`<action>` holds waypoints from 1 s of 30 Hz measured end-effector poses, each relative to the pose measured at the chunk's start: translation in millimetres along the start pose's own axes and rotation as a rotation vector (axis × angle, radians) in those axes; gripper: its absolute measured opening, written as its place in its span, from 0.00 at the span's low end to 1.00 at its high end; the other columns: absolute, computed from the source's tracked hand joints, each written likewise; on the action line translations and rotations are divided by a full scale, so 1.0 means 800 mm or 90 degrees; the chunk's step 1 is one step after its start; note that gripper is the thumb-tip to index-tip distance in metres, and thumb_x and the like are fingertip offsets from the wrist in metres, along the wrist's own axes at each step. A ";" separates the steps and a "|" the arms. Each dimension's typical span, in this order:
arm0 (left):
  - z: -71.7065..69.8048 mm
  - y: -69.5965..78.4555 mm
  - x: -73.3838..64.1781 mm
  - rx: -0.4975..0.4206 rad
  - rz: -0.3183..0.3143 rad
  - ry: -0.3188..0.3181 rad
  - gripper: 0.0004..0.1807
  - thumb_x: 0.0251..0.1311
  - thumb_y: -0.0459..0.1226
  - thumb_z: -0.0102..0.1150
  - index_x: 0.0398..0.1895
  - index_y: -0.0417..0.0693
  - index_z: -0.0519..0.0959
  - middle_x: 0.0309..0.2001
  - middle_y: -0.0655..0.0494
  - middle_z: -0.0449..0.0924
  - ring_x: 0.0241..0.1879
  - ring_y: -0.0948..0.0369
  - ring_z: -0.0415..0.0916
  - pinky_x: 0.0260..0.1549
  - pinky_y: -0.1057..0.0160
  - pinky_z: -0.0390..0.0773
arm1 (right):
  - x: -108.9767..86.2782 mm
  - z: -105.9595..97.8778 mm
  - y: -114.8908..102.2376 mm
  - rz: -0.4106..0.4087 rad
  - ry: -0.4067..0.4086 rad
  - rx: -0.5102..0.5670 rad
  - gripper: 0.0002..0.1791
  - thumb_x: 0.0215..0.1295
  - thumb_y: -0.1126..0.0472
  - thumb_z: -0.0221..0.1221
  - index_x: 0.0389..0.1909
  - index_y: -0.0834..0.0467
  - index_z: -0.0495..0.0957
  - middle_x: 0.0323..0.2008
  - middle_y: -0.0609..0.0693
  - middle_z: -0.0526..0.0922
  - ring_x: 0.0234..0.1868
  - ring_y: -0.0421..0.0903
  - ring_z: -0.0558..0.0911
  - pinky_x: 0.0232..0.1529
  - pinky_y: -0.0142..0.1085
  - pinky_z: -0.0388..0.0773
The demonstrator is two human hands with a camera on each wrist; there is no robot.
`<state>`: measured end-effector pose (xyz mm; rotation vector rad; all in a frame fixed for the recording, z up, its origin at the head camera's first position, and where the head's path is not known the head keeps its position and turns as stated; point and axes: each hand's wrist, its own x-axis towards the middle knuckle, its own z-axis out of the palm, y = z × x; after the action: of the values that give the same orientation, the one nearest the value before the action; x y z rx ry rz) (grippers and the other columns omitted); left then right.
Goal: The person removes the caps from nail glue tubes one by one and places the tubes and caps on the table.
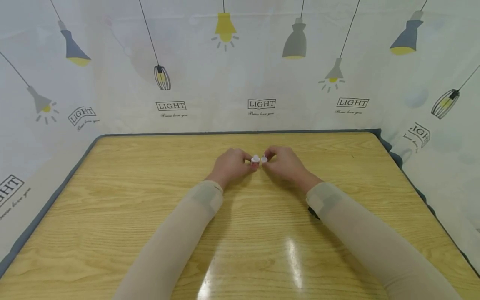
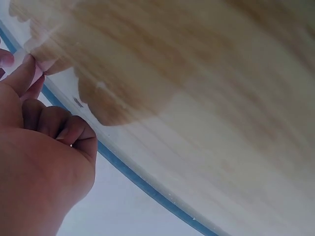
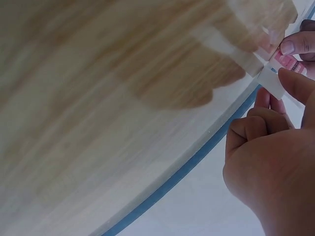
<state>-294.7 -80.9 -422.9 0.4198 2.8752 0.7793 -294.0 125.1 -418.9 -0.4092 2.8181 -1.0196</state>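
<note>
In the head view, my left hand (image 1: 233,164) pinches a small bottle (image 1: 255,161) with a white top and a reddish label. Close beside it, my right hand (image 1: 286,163) holds a small white cap (image 1: 264,159) between thumb and fingertips. Cap and bottle are side by side, low over the wooden table. From the right wrist, the bottle's pink label (image 3: 289,62) shows under the left thumb, and the white cap is pinched in the right hand (image 3: 275,137). The left wrist view shows the left hand (image 2: 49,152) with its outer fingers curled; the bottle is mostly hidden there.
The glossy wood-grain table (image 1: 150,175) has a dark blue edge along its back and sides. Behind it hangs a pale cloth (image 1: 210,83) printed with lamps and the word LIGHT. A small black object (image 1: 313,213) shows under the right sleeve cuff.
</note>
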 end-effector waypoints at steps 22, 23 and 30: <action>-0.003 0.005 -0.004 -0.020 -0.009 -0.009 0.21 0.68 0.53 0.71 0.57 0.55 0.90 0.61 0.55 0.88 0.55 0.57 0.83 0.59 0.52 0.82 | -0.002 0.000 0.000 -0.001 -0.010 -0.009 0.12 0.71 0.54 0.65 0.47 0.56 0.84 0.51 0.53 0.89 0.44 0.49 0.80 0.50 0.43 0.76; -0.003 0.005 -0.005 -0.020 -0.011 -0.011 0.21 0.68 0.53 0.71 0.58 0.55 0.89 0.61 0.55 0.88 0.55 0.57 0.83 0.58 0.52 0.82 | -0.003 0.000 0.000 -0.001 -0.011 -0.009 0.12 0.71 0.54 0.65 0.47 0.56 0.84 0.51 0.53 0.89 0.43 0.49 0.80 0.48 0.43 0.76; -0.004 0.006 -0.006 -0.013 -0.026 -0.021 0.21 0.68 0.54 0.70 0.59 0.57 0.89 0.62 0.57 0.88 0.53 0.58 0.82 0.57 0.53 0.81 | -0.003 -0.001 0.000 0.001 -0.012 -0.008 0.12 0.70 0.53 0.65 0.47 0.57 0.84 0.51 0.53 0.89 0.36 0.48 0.77 0.41 0.39 0.74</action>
<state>-289.7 -79.8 -417.2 0.3668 2.8339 0.7866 -292.0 126.5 -418.3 -0.4164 2.8092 -0.9926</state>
